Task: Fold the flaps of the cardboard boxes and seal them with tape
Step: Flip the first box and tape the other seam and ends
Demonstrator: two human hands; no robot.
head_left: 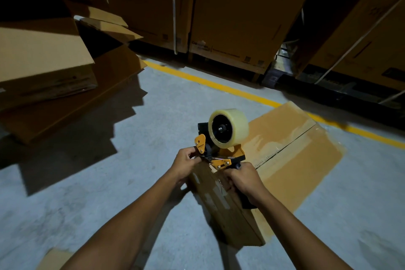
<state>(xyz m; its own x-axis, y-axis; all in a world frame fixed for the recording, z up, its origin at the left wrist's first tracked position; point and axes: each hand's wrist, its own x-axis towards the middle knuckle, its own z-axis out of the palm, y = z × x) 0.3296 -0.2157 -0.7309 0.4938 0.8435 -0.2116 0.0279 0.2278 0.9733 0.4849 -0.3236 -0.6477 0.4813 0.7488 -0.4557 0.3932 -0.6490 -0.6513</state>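
Both hands are on the tape dispenser (221, 156), which sits at the near end of the box (295, 160): the right hand (243, 180) is wrapped round the handle, and the left hand (186, 163) has its fingers curled at the dispenser's front, close to the cutter. Whether those fingers actually pinch the loose tape end is too small to tell. The box lies flat on the floor (109, 182) with its flaps down, and glossy tape already shows along the seam (291, 140) that runs away from the dispenser toward the box's far end, where a yellow line (219, 85) passes behind it. The main risk looks to be the left fingertips, which are close enough to the cutter's teeth to get nicked by a sharp pull. A slack tape end could also fold back on itself or stick to skin. If the roll of tape (228, 126) is drawn off at an angle, the strip could wander off the seam or wrinkle, leaving the flaps weakly held.
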